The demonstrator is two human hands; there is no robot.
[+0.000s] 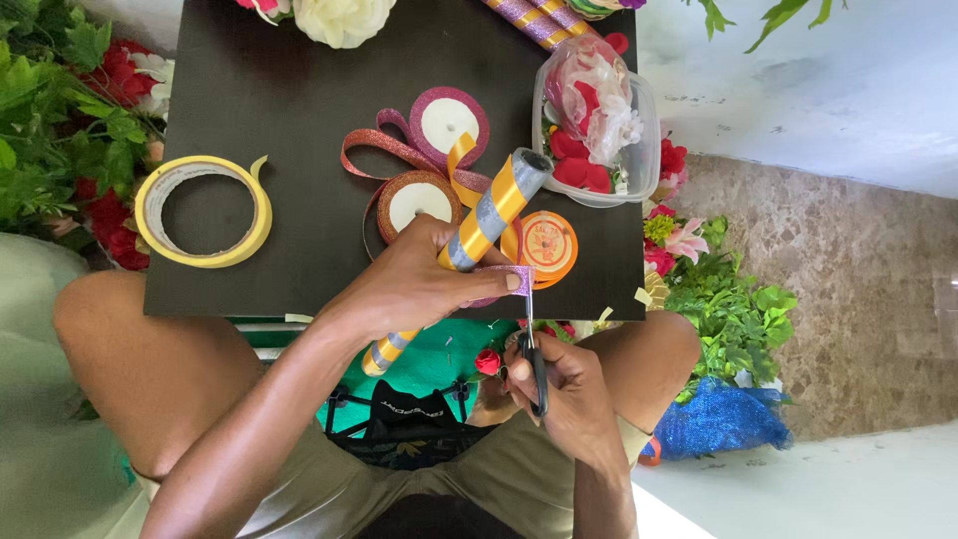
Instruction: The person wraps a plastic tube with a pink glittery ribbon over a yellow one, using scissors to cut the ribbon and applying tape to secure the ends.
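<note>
My left hand (414,284) grips a grey tube (496,210) wound in a spiral with gold ribbon, holding it tilted over the front edge of a dark board (299,90). A strip of pink glitter ribbon (509,279) sticks out from under its fingers. My right hand (559,384) holds black-handled scissors (532,349) pointing up, the blades at that pink strip. Behind the tube lie a pink glitter ribbon spool (449,125), a copper glitter spool (414,205) and an orange ribbon spool (549,245).
A yellow tape roll (205,210) lies on the board's left. A clear plastic tub (644,150) of red and white fabric petals stands at the right. Artificial flowers and leaves (70,120) flank both sides. A blue glitter mesh (718,419) lies by my right knee.
</note>
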